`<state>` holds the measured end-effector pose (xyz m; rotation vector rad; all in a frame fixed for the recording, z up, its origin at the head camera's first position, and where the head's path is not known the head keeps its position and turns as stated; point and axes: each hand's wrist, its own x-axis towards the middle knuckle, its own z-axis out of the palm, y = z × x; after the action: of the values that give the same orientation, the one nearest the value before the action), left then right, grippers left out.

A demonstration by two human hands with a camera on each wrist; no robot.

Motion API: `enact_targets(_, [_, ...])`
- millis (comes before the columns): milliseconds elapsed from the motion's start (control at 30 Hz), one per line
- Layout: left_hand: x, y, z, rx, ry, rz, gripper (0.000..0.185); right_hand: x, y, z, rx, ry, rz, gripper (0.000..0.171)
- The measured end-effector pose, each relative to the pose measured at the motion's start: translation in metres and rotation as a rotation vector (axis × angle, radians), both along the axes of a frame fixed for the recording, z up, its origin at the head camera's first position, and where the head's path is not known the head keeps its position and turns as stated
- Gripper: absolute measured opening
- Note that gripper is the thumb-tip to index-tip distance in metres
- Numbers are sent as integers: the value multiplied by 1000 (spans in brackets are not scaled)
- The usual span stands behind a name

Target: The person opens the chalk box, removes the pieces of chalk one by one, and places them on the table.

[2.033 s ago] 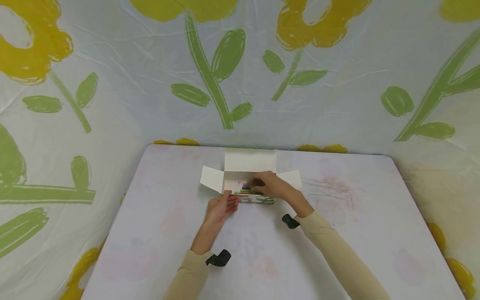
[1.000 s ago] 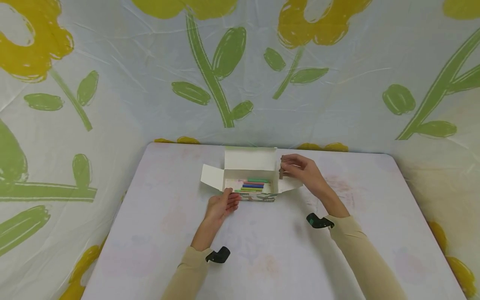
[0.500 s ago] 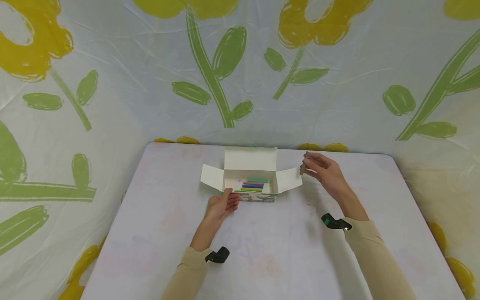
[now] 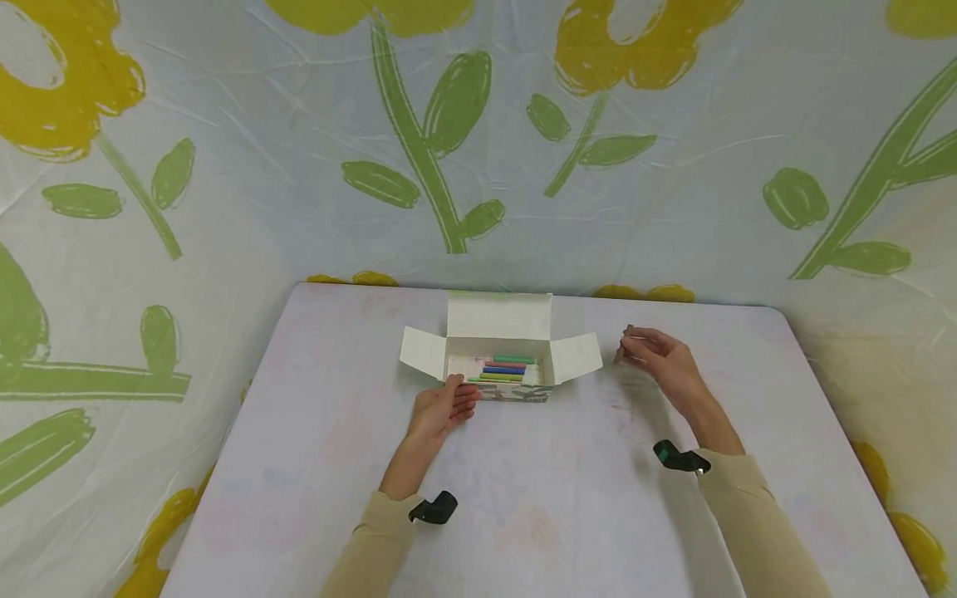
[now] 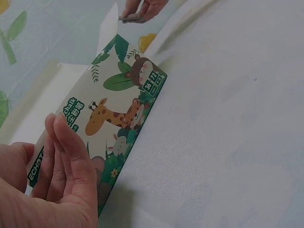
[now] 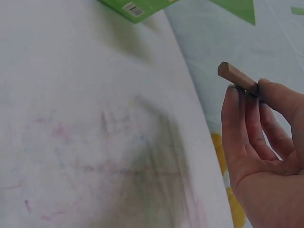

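My right hand (image 4: 668, 370) pinches a brown chalk stick (image 6: 237, 77) between thumb and fingertips, above the table right of the box. The chalk's squared end sticks out past the fingers in the right wrist view. A chalk box (image 5: 111, 102) with a giraffe and other animals printed on it stands with its flaps spread. My left hand (image 4: 441, 414) grips its front wall near the left corner, thumb at the rim and fingers along the outside. Inside lie several chalk sticks (image 4: 504, 370), green, red, blue and yellow-green among them.
The box's white side flap (image 4: 576, 357) juts out toward my right hand, and its lid (image 4: 499, 316) stands up at the back. Smudges of coloured chalk mark the white tabletop (image 6: 61, 156). A flower-printed cloth (image 4: 299, 166) hangs behind and beside the table.
My right hand has come out of the box with the brown chalk, moved right past the flap, and lowered slightly in the last half second. My left hand has stayed on the box.
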<state>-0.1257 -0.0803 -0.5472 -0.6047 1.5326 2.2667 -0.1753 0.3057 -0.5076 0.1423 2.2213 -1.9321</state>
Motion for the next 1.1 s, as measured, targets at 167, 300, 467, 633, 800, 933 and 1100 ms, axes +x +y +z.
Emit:
enact_targets(167, [0,0,0,-1,-3,0,35,4,6,-13,138,8,11,58])
enact_targets(300, [0,0,1,-4,1,-3,36,7,9,-20,248,28,10,56])
enact_targets(467, [1,0,2,-11,1,-8,37,10,8,-26,347,29,8,52])
enact_targets(633, [0,0,2,-3,-3,-6,36,12,4,-29,379,21,-7,48])
enact_targets(800, [0,0,3,-5,-1,-1,35,9,0,-34,510,71,-34,42])
enact_targets(933, [2,0,3,-6,17,-1,36,7,-4,-34,614,111,-40,39])
enact_targets(1100, [4,0,3,-4,39,-6,40,8,-10,-29,636,102,-31,37])
